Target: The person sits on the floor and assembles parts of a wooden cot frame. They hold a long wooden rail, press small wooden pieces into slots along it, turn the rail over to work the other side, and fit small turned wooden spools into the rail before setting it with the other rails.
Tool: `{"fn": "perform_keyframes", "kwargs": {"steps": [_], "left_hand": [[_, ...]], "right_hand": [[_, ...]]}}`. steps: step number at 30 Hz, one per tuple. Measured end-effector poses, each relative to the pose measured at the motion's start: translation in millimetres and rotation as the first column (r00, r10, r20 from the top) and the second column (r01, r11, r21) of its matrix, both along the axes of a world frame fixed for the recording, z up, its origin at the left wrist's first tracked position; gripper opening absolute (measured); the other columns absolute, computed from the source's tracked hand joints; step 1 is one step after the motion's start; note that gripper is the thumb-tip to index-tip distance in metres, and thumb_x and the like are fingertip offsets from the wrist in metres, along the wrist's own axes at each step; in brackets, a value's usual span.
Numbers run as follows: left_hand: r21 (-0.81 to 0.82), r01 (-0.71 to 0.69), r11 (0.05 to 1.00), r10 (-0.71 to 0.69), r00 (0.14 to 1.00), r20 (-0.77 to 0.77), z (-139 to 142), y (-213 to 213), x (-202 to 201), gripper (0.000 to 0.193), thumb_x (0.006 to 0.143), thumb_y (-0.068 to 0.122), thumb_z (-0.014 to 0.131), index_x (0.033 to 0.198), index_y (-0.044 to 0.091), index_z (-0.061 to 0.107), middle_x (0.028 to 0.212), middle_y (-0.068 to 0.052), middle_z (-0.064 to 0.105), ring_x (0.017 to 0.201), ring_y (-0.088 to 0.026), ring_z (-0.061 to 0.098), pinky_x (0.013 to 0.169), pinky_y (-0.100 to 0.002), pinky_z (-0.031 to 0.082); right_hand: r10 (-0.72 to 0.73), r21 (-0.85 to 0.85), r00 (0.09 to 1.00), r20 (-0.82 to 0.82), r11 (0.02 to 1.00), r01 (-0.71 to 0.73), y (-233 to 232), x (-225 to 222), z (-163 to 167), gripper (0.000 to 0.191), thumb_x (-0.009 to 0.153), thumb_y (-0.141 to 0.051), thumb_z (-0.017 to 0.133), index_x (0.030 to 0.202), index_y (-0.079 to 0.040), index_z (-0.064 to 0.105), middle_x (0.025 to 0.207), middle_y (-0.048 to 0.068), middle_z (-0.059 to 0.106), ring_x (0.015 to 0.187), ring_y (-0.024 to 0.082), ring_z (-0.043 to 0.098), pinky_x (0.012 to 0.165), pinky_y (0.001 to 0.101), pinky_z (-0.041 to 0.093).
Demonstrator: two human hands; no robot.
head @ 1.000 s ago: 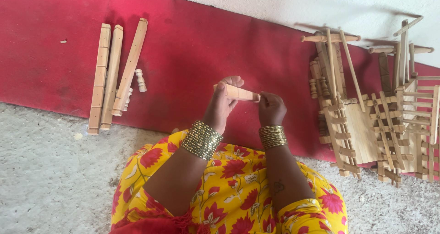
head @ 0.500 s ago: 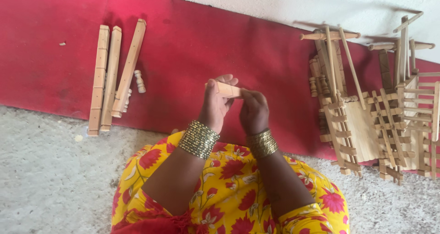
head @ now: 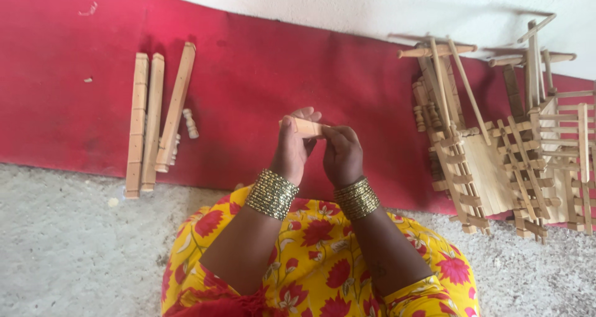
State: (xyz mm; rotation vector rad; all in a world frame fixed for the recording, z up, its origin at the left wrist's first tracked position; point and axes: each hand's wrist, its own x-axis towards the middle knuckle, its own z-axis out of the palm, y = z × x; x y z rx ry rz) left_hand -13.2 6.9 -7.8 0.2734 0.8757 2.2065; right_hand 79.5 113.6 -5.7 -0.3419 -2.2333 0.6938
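A small flat wooden piece (head: 306,127) is held between both hands above the red mat (head: 248,75). My left hand (head: 293,148) grips its left end, fingers curled around it. Close against it, my right hand (head: 343,156) pinches the piece's right end. Gold bangles sit on both wrists, and my lap in yellow flowered cloth fills the bottom of the view.
Three long wooden slats (head: 154,118) lie side by side on the mat at left, with small turned spindles (head: 190,123) beside them. A heap of assembled wooden ladder-like frames (head: 503,149) sits at right. Grey speckled floor (head: 74,249) lies in front; a white wall is behind.
My right hand has moved left, closer to my left hand, and both now close together on the wooden piece, which shows less of its length.
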Motion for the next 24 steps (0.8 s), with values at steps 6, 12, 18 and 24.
{"fn": "perform_keyframes", "kwargs": {"steps": [6, 12, 18, 24], "left_hand": [[-0.021, 0.016, 1.000, -0.017, 0.999, -0.038, -10.5, 9.7, 1.4, 0.089, 0.087, 0.076, 0.054, 0.142, 0.007, 0.044, 0.143, -0.015, 0.053, 0.131, -0.023, 0.052, 0.111, -0.036, 0.039], [0.055, 0.016, 0.998, -0.015, 1.000, -0.012, -24.1, 18.2, -2.4, 0.088, 0.092, 0.071, 0.057, 0.145, 0.003, 0.043, 0.142, -0.016, 0.053, 0.117, -0.021, 0.051, 0.101, -0.037, 0.041], [0.096, 0.027, 0.995, -0.027, 1.000, -0.004, -20.9, 14.8, -8.3, 0.087, 0.091, 0.074, 0.050, 0.142, 0.004, 0.043, 0.135, -0.016, 0.055, 0.114, -0.022, 0.059, 0.102, -0.036, 0.048], [0.122, 0.037, 0.992, -0.036, 0.999, -0.009, -20.2, 24.1, -9.7, 0.089, 0.098, 0.077, 0.036, 0.144, 0.002, 0.048, 0.141, -0.018, 0.052, 0.127, -0.022, 0.053, 0.110, -0.039, 0.041]], "right_hand": [[-0.045, 0.000, 0.995, 0.087, 0.999, 0.045, 11.2, -1.6, 15.8, 0.016, 0.094, 0.002, 0.062, 0.103, -0.001, 0.075, 0.096, 0.015, 0.071, 0.086, 0.029, 0.071, 0.075, 0.0383, 0.059], [0.074, -0.018, 0.997, -0.021, 0.997, -0.075, -24.7, 3.5, 41.2, 0.023, 0.094, 0.003, 0.059, 0.111, -0.001, 0.074, 0.100, 0.015, 0.070, 0.088, 0.029, 0.071, 0.076, 0.0374, 0.059], [-0.034, -0.024, 0.997, 0.068, 0.999, 0.036, -11.3, -6.9, 39.4, 0.021, 0.092, 0.003, 0.061, 0.108, -0.001, 0.074, 0.095, 0.014, 0.071, 0.085, 0.029, 0.071, 0.075, 0.0384, 0.059], [0.002, 0.015, 0.999, -0.041, 1.000, -0.001, -28.4, -14.7, 56.7, 0.019, 0.092, 0.002, 0.063, 0.106, -0.001, 0.075, 0.097, 0.014, 0.070, 0.087, 0.030, 0.071, 0.076, 0.0387, 0.058]]}}
